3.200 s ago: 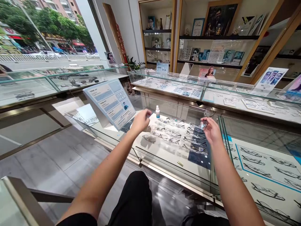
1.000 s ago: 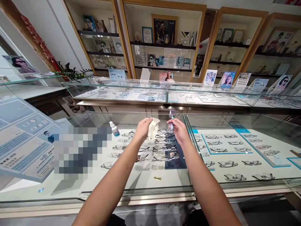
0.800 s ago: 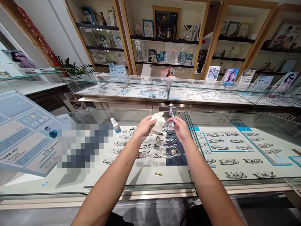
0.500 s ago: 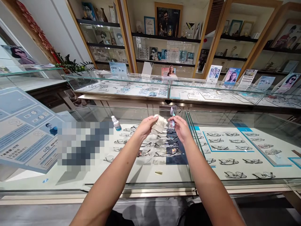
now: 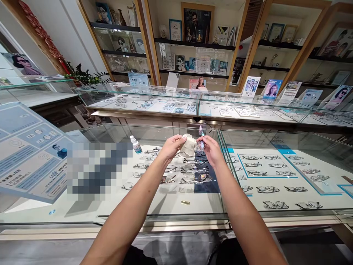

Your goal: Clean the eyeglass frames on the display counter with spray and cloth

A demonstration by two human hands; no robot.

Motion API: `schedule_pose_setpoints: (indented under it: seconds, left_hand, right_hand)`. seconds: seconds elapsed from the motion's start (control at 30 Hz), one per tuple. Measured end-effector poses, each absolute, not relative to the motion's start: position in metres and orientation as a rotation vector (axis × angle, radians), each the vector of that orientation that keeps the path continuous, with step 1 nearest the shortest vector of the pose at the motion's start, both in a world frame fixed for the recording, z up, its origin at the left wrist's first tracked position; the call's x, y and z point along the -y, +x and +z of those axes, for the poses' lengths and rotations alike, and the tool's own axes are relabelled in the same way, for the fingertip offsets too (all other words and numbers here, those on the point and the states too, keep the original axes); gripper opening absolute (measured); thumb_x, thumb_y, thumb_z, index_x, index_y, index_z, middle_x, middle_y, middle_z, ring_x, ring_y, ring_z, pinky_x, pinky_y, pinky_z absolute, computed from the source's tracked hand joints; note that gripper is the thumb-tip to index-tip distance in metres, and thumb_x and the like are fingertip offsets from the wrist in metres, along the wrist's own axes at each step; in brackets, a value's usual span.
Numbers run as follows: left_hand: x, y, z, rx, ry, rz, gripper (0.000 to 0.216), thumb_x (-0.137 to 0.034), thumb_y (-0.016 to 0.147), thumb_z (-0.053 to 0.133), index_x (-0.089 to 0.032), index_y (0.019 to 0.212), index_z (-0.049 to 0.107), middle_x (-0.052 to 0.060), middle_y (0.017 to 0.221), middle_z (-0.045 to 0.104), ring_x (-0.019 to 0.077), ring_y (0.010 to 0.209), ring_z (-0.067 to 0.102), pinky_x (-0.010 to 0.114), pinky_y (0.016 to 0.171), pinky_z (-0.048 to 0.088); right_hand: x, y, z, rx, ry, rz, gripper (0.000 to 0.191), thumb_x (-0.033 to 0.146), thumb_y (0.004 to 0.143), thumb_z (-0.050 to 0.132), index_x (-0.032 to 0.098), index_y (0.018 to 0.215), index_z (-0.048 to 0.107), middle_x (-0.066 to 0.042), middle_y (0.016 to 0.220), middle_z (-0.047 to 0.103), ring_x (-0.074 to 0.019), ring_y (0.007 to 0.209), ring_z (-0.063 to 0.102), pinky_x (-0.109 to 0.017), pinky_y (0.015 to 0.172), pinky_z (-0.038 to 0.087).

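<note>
My left hand pinches a cream cleaning cloth, which hangs bunched from the thumb and fingers. Close by on the right, my right hand grips a pair of eyeglasses by the frame, turned on end so that one lens stands above the fingers. The cloth's right edge lies close to the glasses; whether they touch I cannot tell. Both hands are over the glass display case, where rows of spectacles show below. Left of my left hand stands a small white spray bottle with a blue-banded label.
A glass counter edge runs in front of me. A large blue and white leaflet stand rises at the left. More eyeglasses lie in the right-hand case. Behind are another display counter and shelves of framed pictures.
The cloth has shifted in my left fingers and now hangs flatter, more spread out. The glasses have tilted slightly in my right hand. Both arms stay nearly in place.
</note>
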State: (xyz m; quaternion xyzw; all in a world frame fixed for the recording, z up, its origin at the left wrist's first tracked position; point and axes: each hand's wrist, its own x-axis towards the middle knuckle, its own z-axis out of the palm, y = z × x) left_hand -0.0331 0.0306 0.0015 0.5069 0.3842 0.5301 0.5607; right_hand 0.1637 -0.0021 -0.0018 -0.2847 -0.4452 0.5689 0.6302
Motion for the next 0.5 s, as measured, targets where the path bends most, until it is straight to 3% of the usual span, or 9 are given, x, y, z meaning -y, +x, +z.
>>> schedule_pose_setpoints:
  seconds: [0.07,0.13,0.2,0.27,0.4,0.5]
  left_hand:
    - [-0.030,-0.033,0.002,-0.969,1.314,1.325,0.045,-0.058,0.067,0.089,-0.018,0.073,0.067,0.002,0.072,0.063,0.0135,0.063,0.052,0.027,0.060,0.038]
    - [-0.029,-0.033,0.004,-1.021,1.461,1.441,0.043,-0.058,0.072,0.084,-0.019,0.068,0.066,0.009,0.102,0.072,0.0212,0.089,0.064,0.031,0.075,0.047]
    - [-0.028,-0.033,0.007,-1.007,1.532,1.500,0.043,-0.056,0.076,0.081,-0.019,0.064,0.062,0.013,0.126,0.070,0.0260,0.110,0.064,0.033,0.087,0.048]
    - [-0.026,-0.034,0.010,-0.954,1.476,1.470,0.045,-0.058,0.077,0.081,-0.019,0.068,0.060,0.013,0.119,0.073,0.0250,0.103,0.066,0.034,0.085,0.049]
    - [-0.022,-0.035,0.013,-0.889,1.361,1.400,0.047,-0.061,0.074,0.085,-0.020,0.086,0.066,0.004,0.083,0.071,0.0171,0.072,0.060,0.029,0.070,0.047]
    - [-0.020,-0.037,0.014,-0.841,1.412,1.401,0.047,-0.057,0.073,0.088,-0.020,0.095,0.070,0.003,0.085,0.069,0.0164,0.075,0.059,0.027,0.071,0.047]
  right_hand:
    - [0.003,0.163,-0.001,1.014,-0.656,1.305,0.022,0.045,0.080,0.080,0.023,0.084,0.076,-0.003,0.094,0.076,-0.0162,0.078,0.060,-0.030,0.075,0.048]
    - [0.003,0.163,-0.001,1.016,-0.662,1.306,0.024,0.046,0.079,0.080,0.023,0.084,0.075,-0.004,0.096,0.076,-0.0161,0.077,0.060,-0.030,0.075,0.049]
    - [0.004,0.163,0.000,1.021,-0.669,1.306,0.025,0.047,0.079,0.080,0.023,0.084,0.075,-0.004,0.096,0.076,-0.0158,0.077,0.060,-0.030,0.074,0.048]
    - [0.004,0.163,0.000,1.027,-0.670,1.303,0.026,0.048,0.079,0.081,0.023,0.083,0.075,-0.004,0.095,0.076,-0.0155,0.075,0.059,-0.029,0.073,0.048]
    - [0.003,0.163,-0.001,1.039,-0.670,1.313,0.025,0.047,0.079,0.081,0.023,0.083,0.075,-0.003,0.094,0.076,-0.0152,0.074,0.059,-0.029,0.073,0.048]
    - [0.002,0.164,-0.003,1.045,-0.690,1.316,0.025,0.048,0.079,0.081,0.024,0.083,0.076,-0.003,0.094,0.076,-0.0155,0.074,0.060,-0.030,0.073,0.048]
